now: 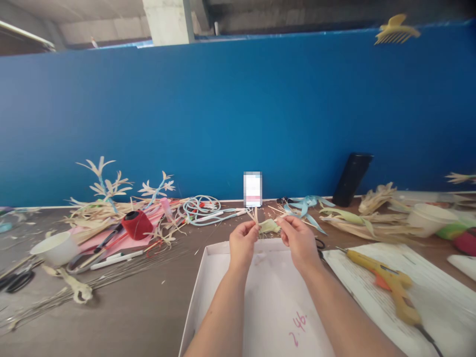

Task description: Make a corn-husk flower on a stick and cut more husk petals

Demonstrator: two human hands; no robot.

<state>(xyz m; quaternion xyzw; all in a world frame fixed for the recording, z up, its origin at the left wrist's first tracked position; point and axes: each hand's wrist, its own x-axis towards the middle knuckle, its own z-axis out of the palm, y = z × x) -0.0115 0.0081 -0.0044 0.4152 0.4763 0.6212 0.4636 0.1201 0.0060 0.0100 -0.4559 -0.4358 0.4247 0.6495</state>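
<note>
Mid-frame, one pale husk [269, 226] is pinched by the left hand [242, 244] and right hand [300, 244] — pink "2.46." [298, 328] is written in one white box [267, 292] below.

Husk [269, 227]: pale green, thin, spanning the gap between the left hand [243, 243] and the right hand [299, 240], reaching the fingertips of both.
Strips [255, 215]: pale, narrow, pinched in the left hand, poking up above its fingertips.

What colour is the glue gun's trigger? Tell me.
The trigger is orange, on a yellow glue gun, seen in the head view.
</note>
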